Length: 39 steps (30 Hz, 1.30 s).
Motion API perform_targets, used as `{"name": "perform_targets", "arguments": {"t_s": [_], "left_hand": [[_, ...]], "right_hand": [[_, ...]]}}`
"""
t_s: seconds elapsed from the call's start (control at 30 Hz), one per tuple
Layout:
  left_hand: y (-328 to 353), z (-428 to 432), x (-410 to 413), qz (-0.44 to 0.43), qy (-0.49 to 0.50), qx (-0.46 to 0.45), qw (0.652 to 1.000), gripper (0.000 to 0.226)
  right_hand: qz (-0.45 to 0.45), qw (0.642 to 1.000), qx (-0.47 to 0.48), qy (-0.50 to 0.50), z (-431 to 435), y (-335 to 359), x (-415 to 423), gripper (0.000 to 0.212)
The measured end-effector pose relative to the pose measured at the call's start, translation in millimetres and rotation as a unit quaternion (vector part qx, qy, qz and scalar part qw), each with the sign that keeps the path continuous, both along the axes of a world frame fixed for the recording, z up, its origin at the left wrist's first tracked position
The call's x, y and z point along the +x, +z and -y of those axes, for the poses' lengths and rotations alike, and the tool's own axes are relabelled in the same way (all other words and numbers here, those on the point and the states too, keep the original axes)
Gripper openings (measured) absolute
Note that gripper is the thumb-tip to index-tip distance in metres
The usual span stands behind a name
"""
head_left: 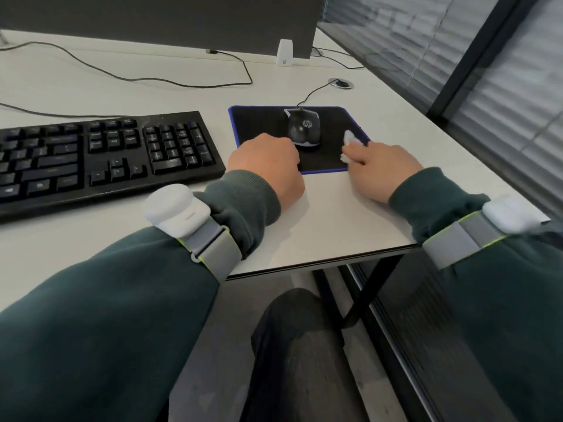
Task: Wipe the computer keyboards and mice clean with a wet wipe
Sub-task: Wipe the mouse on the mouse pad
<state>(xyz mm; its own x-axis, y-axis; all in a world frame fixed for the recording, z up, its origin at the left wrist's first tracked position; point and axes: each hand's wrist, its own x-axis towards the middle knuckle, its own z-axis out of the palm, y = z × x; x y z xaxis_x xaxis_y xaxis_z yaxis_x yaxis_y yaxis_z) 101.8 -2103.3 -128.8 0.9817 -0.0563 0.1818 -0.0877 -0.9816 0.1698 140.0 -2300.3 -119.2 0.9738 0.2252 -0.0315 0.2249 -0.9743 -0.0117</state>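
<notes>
A black wired mouse (303, 128) sits on a black mouse pad with a blue edge (259, 120). My left hand (268, 166) lies on the pad's near left part, fingers curled, its fingertips close to the mouse's left rear; whether they touch it is unclear. My right hand (382, 170) rests at the pad's near right corner and pinches a crumpled white wet wipe (350, 144), just right of the mouse. A black keyboard (100, 156) lies to the left on the white desk (335, 226).
A dark monitor (158, 22) stands at the back, with a small white device (285, 53) beside it. Cables (122, 76) run across the desk to a round grommet (341, 83). The desk's right edge borders a glass wall with blinds (457, 56).
</notes>
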Motion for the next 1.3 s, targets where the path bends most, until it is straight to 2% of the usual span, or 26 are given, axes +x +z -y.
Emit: {"name": "perform_targets", "arguments": {"t_s": [0.1, 0.27, 0.37, 0.43, 0.63, 0.77, 0.87, 0.93, 1.0, 1.1, 1.23, 1.3], "left_hand": [[4, 0, -6, -0.016, -0.012, 0.015, 1.000, 0.042], [-1, -8, -19, -0.022, -0.023, 0.034, 0.999, 0.040], [1, -12, -33, -0.018, -0.026, 0.044, 0.999, 0.030], [3, -14, -45, -0.016, -0.014, 0.049, 0.999, 0.021], [3, -26, -72, -0.022, -0.028, 0.059, 0.998, 0.027], [6, -29, -85, -0.030, -0.029, 0.063, 0.997, 0.023], [8, -43, -105, -0.002, -0.010, 0.061, 0.998, 0.024], [6, -50, -114, 0.025, 0.011, 0.045, 0.999, 0.025], [6, -59, -119, 0.054, 0.031, 0.037, 0.997, 0.025], [9, -78, -125, 0.082, 0.054, 0.027, 0.995, 0.032], [8, -115, -127, 0.089, 0.090, 0.026, 0.992, 0.038], [4, -132, -126, 0.103, 0.111, 0.026, 0.988, 0.039]], "right_hand": [[0.022, 0.999, -0.016, 0.028, -3, -4, -24, 0.043], [0.007, 0.997, -0.012, -0.071, -9, 8, -12, 0.050], [0.000, 1.000, 0.026, -0.007, -37, 5, -23, 0.043], [0.010, 0.999, 0.012, 0.041, -50, -2, -40, 0.042], [0.048, 0.997, 0.056, -0.027, -44, 4, -52, 0.044], [0.050, 0.996, 0.031, 0.063, -79, -3, -77, 0.045], [0.070, 0.997, 0.037, 0.025, -72, 2, -82, 0.046], [0.069, 0.995, 0.077, -0.007, -60, -2, -80, 0.045], [0.074, 0.992, 0.102, 0.005, -59, -7, -81, 0.046], [0.089, 0.993, 0.077, 0.029, -74, -9, -82, 0.040], [0.060, 0.996, 0.056, 0.016, -107, 3, -67, 0.042], [0.045, 0.996, 0.051, 0.054, -131, 7, -65, 0.044]]}}
